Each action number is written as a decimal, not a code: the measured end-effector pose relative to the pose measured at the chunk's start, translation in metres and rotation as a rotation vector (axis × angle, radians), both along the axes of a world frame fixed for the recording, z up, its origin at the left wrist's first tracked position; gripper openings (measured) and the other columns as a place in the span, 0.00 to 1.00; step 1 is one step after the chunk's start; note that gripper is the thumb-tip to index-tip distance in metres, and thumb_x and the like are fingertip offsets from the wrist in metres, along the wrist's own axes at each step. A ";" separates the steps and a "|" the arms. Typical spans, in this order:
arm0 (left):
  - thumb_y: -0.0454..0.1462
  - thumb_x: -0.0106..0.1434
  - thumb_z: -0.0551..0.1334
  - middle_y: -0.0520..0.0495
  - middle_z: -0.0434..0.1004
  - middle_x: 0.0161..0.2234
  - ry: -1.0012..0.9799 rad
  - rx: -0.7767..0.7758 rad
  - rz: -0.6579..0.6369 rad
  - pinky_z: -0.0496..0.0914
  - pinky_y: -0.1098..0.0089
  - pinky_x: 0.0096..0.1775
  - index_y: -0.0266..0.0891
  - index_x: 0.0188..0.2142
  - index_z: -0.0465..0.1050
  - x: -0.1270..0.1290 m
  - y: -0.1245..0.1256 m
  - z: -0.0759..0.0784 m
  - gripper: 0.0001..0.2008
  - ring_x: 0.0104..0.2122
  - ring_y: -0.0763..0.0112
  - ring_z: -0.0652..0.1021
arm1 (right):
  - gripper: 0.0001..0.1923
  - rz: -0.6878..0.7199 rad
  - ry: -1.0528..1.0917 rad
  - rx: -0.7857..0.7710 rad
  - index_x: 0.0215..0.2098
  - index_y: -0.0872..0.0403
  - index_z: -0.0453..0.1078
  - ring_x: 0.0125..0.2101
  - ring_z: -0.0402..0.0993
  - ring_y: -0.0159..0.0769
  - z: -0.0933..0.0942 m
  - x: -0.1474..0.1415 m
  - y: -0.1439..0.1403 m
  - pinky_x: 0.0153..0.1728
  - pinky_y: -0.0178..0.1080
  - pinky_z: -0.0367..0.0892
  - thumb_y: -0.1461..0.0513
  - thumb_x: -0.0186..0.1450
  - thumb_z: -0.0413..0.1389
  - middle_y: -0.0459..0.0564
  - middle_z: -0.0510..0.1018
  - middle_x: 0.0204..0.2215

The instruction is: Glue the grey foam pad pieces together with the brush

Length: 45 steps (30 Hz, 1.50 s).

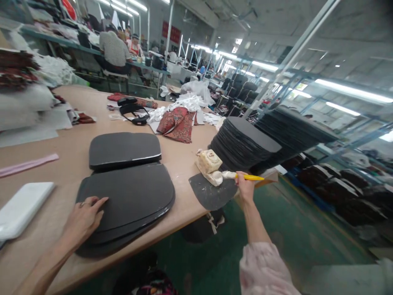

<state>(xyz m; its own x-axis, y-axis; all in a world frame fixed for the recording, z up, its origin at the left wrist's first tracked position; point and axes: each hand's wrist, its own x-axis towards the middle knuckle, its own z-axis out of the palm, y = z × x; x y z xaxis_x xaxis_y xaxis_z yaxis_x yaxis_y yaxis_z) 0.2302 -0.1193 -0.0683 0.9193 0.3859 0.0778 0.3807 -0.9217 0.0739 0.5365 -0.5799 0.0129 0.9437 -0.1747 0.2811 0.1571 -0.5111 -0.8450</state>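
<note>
- Pressing my left hand (82, 219) flat, fingers spread, on the stacked black panels (129, 203) at the desk (184, 159) front edge.
- My right hand (245, 189) grips a yellow-handled brush (242, 176), bristles touching the glue pot (209, 166).

Bright overhead tube lights (353, 92), glare, blurred warped edges

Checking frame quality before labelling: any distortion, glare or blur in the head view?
Head view: wide-angle lens bends the steel post and tilts the room; ceiling strip lights blow out; right edge is smeared. The left hand on the stacked black rounded panels and the right hand holding the yellow-handled brush stay sharp.
</note>
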 end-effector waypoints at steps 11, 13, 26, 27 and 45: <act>0.41 0.60 0.38 0.35 0.67 0.47 0.150 -0.021 0.071 0.62 0.60 0.47 0.33 0.52 0.67 0.010 -0.006 0.018 0.29 0.43 0.56 0.71 | 0.27 0.088 0.129 -0.195 0.14 0.53 0.64 0.16 0.68 0.34 -0.037 0.047 0.007 0.26 0.34 0.62 0.44 0.59 0.45 0.48 0.71 0.12; 0.42 0.60 0.37 0.35 0.66 0.47 0.167 -0.022 0.093 0.62 0.60 0.47 0.32 0.52 0.67 0.011 -0.008 0.019 0.30 0.43 0.56 0.71 | 0.26 0.107 0.138 -0.251 0.14 0.53 0.64 0.17 0.69 0.34 -0.039 0.051 0.009 0.27 0.34 0.62 0.44 0.60 0.46 0.49 0.71 0.13; 0.46 0.59 0.38 0.46 0.70 0.38 -0.106 -0.157 0.068 0.64 0.59 0.42 0.44 0.48 0.62 0.017 -0.014 0.031 0.24 0.37 0.57 0.71 | 0.24 0.171 0.109 -0.431 0.40 0.58 0.68 0.25 0.70 0.36 -0.014 0.040 -0.002 0.30 0.35 0.61 0.52 0.49 0.62 0.44 0.72 0.19; 0.49 0.59 0.41 0.47 0.70 0.39 -0.166 -0.176 0.090 0.64 0.58 0.42 0.46 0.49 0.62 0.025 -0.035 0.046 0.23 0.37 0.56 0.71 | 0.22 0.159 0.068 -0.392 0.39 0.57 0.68 0.24 0.69 0.34 -0.009 0.023 -0.008 0.30 0.34 0.61 0.53 0.50 0.61 0.44 0.72 0.20; 0.51 0.62 0.48 0.44 0.55 0.61 -0.145 -1.951 0.644 0.51 0.60 0.61 0.42 0.61 0.54 0.052 -0.405 -0.128 0.30 0.61 0.63 0.55 | 0.28 0.711 0.412 0.188 0.64 0.48 0.47 0.62 0.46 0.40 -0.173 -0.269 -0.025 0.61 0.46 0.48 0.51 0.67 0.42 0.47 0.55 0.62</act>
